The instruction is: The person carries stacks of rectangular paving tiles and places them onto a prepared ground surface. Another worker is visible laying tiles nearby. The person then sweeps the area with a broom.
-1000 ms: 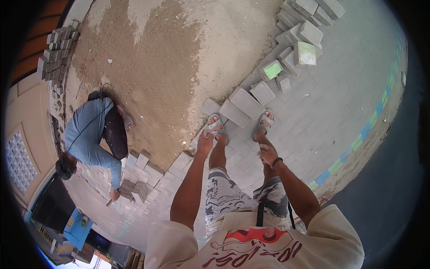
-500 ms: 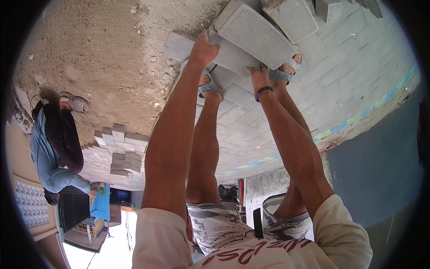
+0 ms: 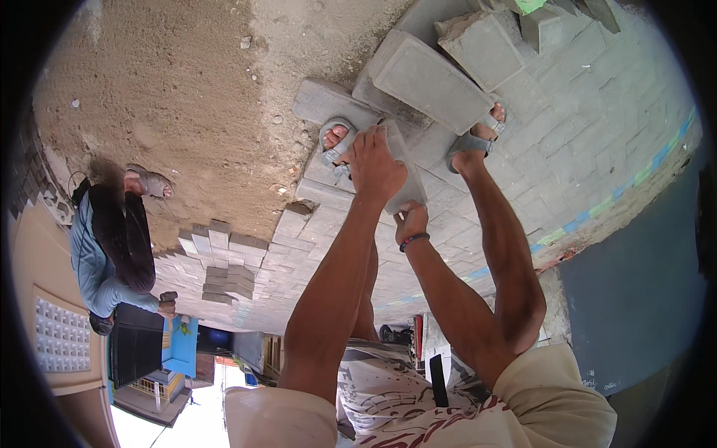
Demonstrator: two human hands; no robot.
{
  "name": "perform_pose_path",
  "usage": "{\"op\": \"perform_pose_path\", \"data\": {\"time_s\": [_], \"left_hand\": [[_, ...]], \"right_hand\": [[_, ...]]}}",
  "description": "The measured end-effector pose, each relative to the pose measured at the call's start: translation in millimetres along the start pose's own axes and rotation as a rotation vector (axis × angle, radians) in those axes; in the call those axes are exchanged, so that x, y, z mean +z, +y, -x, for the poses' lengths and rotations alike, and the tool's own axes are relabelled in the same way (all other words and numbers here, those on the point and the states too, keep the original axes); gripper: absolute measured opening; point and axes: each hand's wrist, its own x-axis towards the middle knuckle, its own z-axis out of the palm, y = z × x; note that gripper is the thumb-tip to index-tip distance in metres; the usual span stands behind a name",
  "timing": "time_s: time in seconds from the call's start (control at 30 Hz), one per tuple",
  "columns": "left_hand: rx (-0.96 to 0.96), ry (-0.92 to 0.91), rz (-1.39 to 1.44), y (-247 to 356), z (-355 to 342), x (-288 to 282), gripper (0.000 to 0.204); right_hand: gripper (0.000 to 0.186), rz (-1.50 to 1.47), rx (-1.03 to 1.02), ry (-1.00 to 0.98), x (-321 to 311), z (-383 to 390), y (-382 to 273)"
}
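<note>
A grey paving block (image 3: 405, 160) is held between my two hands above the laid pavers, its long side running toward me. My left hand (image 3: 376, 166) is closed over its far, left part. Beneath its near end, the fingers of my right hand (image 3: 412, 222) grip the edge. Just beyond lies a loose pile: a large grey block (image 3: 432, 82) rests tilted on other blocks, with another paver (image 3: 482, 48) to its right. A flat block (image 3: 332, 102) lies beside my left sandal.
Bare sand (image 3: 172, 97) spreads on the left, bordering the laid paving (image 3: 567, 142). Stacked pavers (image 3: 228, 282) stand at the lower left. A bent-over co-worker (image 3: 112, 239) holds a dark tool there. A grey wall (image 3: 635, 284) runs along the right.
Both my hands have drawn the block away from the pile toward me and turned it lengthwise. They are closer together now. The co-worker's hand has risen with a dark tool.
</note>
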Motion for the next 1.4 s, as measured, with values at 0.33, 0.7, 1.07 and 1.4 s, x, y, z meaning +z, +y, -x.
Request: {"op": "perform_pose_path", "data": {"time_s": [0.33, 0.7, 1.07, 1.4], "left_hand": [[0.01, 0.148, 0.043, 59.0, 46.9, -67.6, 0.065], [-0.018, 0.242, 0.345, 70.2, -66.8, -70.6, 0.061], [-0.526, -0.117, 0.946, -1.5, -124.6, -92.0, 0.079], [-0.549, -0.527, 0.753, 35.9, -215.6, -57.9, 0.081]], "right_hand": [[0.053, 0.051, -0.261, 0.104, 8.8, 93.6, -82.0], [0.04, 0.205, -0.626, -0.016, 81.4, 84.7, -203.3], [0.03, 0.075, -0.271, -0.056, 53.1, -70.5, -250.8], [0.04, 0.335, -0.023, -0.295, 68.7, -133.5, -277.7]]}}
